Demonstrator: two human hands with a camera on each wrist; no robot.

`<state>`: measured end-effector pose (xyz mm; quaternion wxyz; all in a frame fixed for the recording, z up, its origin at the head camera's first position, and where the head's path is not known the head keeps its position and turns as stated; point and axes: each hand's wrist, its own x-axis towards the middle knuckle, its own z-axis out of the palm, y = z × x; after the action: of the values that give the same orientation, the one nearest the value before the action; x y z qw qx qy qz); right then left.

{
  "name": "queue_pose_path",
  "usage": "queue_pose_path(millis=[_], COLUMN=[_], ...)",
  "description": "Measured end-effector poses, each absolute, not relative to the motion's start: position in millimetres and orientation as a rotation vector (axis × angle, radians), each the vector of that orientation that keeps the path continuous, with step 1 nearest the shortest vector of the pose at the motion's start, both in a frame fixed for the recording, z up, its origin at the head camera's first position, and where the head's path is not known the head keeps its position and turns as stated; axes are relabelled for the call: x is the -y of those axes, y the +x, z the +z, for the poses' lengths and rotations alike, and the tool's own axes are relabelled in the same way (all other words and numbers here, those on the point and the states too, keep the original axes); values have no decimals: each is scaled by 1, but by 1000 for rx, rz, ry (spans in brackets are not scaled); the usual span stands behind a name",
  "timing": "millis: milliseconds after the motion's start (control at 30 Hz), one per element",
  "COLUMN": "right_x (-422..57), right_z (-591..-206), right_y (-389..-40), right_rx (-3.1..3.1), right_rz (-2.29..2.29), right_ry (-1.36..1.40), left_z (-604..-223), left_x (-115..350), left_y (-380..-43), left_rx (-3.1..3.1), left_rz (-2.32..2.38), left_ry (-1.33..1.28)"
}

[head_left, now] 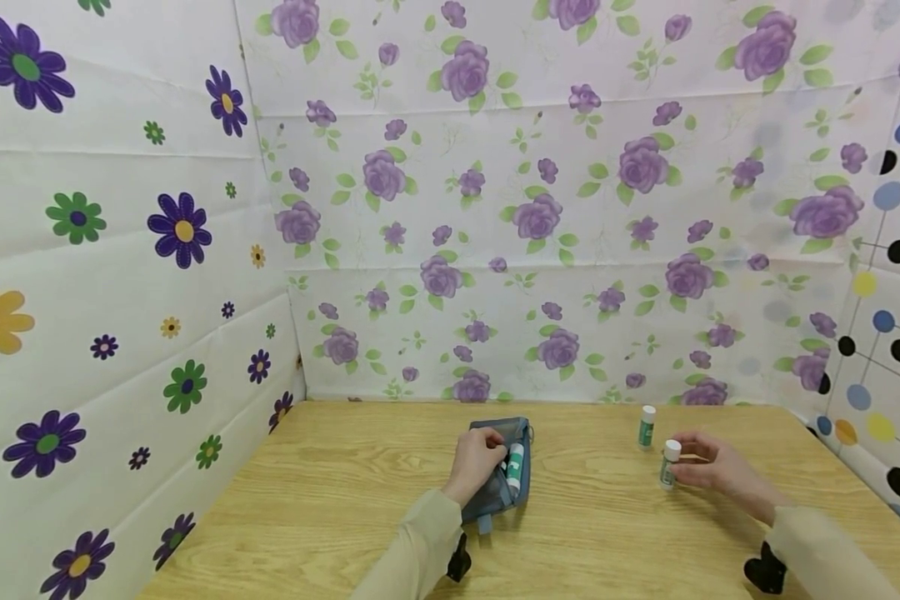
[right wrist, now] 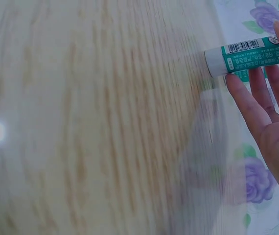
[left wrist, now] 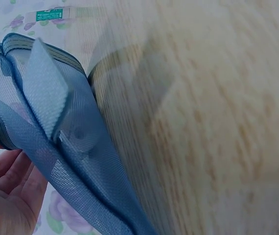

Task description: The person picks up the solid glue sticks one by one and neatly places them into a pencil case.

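A blue mesh zip pouch (head_left: 487, 500) lies open on the table, with a glue stick (head_left: 515, 468) showing in its opening. My left hand (head_left: 476, 458) holds the pouch by its left edge; in the left wrist view the fingers (left wrist: 14, 171) are at the mesh side. To the right, my right hand (head_left: 720, 471) grips an upright white-capped glue stick (head_left: 669, 467) between thumb and fingers. Its green label and barcode face the right wrist view, where the same glue stick (right wrist: 257, 54) lies across the fingertips. Just behind it another glue stick (head_left: 647, 428) stands upright.
The wood-grain table (head_left: 585, 533) reaches back to a rose-patterned sheet (head_left: 495, 208). Flower-printed cloth (head_left: 120, 275) hangs on the left, dotted cloth (head_left: 888, 333) on the right. A black wrist strap part (head_left: 767, 571) hangs below the right sleeve.
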<state>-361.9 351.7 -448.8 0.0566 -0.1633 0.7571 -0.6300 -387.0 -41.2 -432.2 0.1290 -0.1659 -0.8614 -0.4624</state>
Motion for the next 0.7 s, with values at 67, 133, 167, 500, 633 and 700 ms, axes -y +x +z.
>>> queue_pose_path(millis=[67,133,167,500,633,700], right_x=[-352,-351,-352,-352,-350,-349], right_z=[-450,-451,-452,-454,-454,-453], right_y=[-362,-363,-363,-366,-367,-368], right_rx=[-2283,-2278,-2277,-2308,-2326,-2346], right_rz=[-1927,-1934,-1937,-1940,-1943,-1938], right_ry=[-495,-506,-517,-539,-512,-484], left_z=[-432,-432,-432,-431,-431,-431], left_x=[41,41,41,42,42,42], left_y=[-387,-387,-387,-385,-385,-385], left_rx=[2505,2507,2506,2488,2497,2501], left_rz=[-1340,-1341,-1340,-1354,-1353,-1357], left_ry=[-480,-475,-475,-490,-479,-476])
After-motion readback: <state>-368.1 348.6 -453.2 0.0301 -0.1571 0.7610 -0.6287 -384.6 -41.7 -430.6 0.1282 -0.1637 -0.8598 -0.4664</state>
